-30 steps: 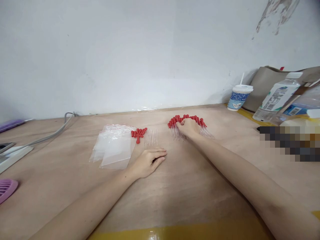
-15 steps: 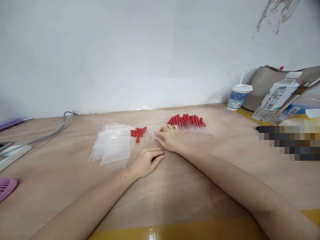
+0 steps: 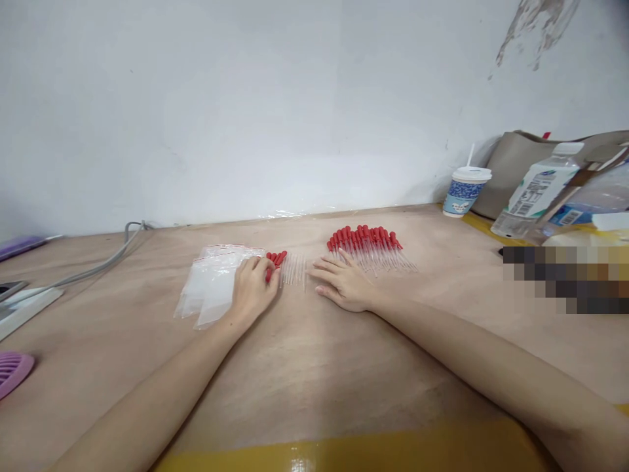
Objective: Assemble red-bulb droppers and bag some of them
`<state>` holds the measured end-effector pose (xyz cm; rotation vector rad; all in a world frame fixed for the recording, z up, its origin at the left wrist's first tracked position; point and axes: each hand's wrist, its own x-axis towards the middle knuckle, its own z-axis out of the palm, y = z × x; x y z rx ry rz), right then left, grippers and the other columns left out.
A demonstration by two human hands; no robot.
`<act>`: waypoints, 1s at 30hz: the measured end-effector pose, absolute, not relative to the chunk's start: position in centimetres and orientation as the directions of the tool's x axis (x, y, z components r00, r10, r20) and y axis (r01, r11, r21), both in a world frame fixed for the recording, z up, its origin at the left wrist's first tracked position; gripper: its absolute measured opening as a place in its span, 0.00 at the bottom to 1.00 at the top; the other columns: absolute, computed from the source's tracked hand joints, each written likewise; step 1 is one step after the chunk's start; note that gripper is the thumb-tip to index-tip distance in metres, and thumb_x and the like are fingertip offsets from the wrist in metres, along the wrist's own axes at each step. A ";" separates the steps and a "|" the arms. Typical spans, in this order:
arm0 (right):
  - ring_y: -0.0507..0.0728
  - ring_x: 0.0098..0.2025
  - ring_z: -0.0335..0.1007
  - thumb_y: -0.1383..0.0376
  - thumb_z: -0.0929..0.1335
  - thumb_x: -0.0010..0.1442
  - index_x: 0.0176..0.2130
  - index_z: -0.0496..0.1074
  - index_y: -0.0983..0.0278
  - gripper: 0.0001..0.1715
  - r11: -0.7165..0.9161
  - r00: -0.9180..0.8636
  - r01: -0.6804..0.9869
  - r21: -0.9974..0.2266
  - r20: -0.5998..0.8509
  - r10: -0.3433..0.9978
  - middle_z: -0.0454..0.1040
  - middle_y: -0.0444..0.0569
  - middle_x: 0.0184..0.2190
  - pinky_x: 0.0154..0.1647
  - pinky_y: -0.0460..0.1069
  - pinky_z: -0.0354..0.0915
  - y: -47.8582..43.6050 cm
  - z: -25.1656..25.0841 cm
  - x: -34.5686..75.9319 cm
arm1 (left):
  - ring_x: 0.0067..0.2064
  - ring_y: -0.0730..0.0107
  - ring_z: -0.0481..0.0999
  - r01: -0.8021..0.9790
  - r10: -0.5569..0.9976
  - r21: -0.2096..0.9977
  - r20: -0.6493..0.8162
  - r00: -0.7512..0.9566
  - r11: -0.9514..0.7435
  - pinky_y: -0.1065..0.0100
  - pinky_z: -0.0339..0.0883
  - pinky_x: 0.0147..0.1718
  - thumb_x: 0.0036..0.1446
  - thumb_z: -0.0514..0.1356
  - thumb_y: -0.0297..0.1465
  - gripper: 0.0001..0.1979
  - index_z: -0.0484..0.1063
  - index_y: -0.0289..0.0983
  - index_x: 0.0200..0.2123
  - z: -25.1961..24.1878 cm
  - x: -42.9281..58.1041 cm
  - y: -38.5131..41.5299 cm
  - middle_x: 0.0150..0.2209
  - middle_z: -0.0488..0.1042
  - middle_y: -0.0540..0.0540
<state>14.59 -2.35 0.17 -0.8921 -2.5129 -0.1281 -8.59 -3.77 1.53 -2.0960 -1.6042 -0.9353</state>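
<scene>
My left hand [image 3: 255,285] reaches over the right edge of the clear plastic bags [image 3: 211,288], its fingers curled down at a small group of red rubber bulbs [image 3: 279,257]; what its fingertips hold, if anything, is hidden. Thin clear tubes [image 3: 293,267] lie side by side between my two hands. To their right, my right hand [image 3: 344,282] rests with its fingers spread, nothing visibly held. Behind it, a row of droppers with red bulbs [image 3: 363,239] lies with the clear tips toward me.
At the back right stand a blue and white cup [image 3: 464,191] with a straw, a plastic bottle [image 3: 535,190] and a grey bag [image 3: 511,164]. A grey cable [image 3: 105,260] and a pink slotted object [image 3: 14,372] are on the left.
My left hand has moved left and away from me, from below the clear tubes to the red bulbs. My right hand has shifted slightly right, off the tubes, and its fingers have spread.
</scene>
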 end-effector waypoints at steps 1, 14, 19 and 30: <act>0.60 0.62 0.49 0.53 0.56 0.64 0.58 0.58 0.56 0.25 0.785 -0.687 0.617 -0.058 0.448 0.573 0.60 0.48 0.58 0.61 0.64 0.35 -2.3 0.2 14.3 | 0.38 0.58 0.69 0.962 0.742 0.119 0.662 0.107 -0.244 0.59 0.63 0.40 0.53 0.56 0.33 0.06 0.70 0.37 0.30 1.5 -9.0 -3.5 0.32 0.71 0.44; 0.61 0.61 0.52 0.54 0.58 0.63 0.49 0.67 0.61 0.21 0.803 -0.714 0.558 -0.209 0.372 0.593 0.66 0.50 0.54 0.61 0.67 0.29 -4.0 0.6 15.5 | 0.36 0.59 0.74 0.959 0.854 0.229 0.520 0.025 -0.168 0.60 0.63 0.38 0.52 0.56 0.34 0.06 0.67 0.37 0.33 1.5 -9.6 -3.8 0.30 0.75 0.47; 0.61 0.59 0.56 0.60 0.62 0.61 0.45 0.67 0.62 0.14 0.798 -0.688 0.540 -0.269 0.405 0.602 0.71 0.51 0.48 0.61 0.65 0.41 -5.1 0.1 18.4 | 0.39 0.63 0.73 0.834 0.737 0.245 0.628 0.252 -0.495 0.61 0.65 0.41 0.55 0.55 0.33 0.09 0.68 0.36 0.38 1.3 -7.9 -5.5 0.34 0.75 0.45; 0.63 0.58 0.57 0.59 0.64 0.59 0.44 0.73 0.59 0.15 0.709 -0.546 0.675 -0.205 0.507 0.667 0.69 0.50 0.51 0.58 0.66 0.48 -4.3 -0.9 18.8 | 0.62 0.54 0.54 0.731 0.743 0.220 0.401 0.536 -0.646 0.50 0.53 0.57 0.57 0.55 0.38 0.18 0.71 0.39 0.49 1.0 -5.1 -6.3 0.58 0.62 0.41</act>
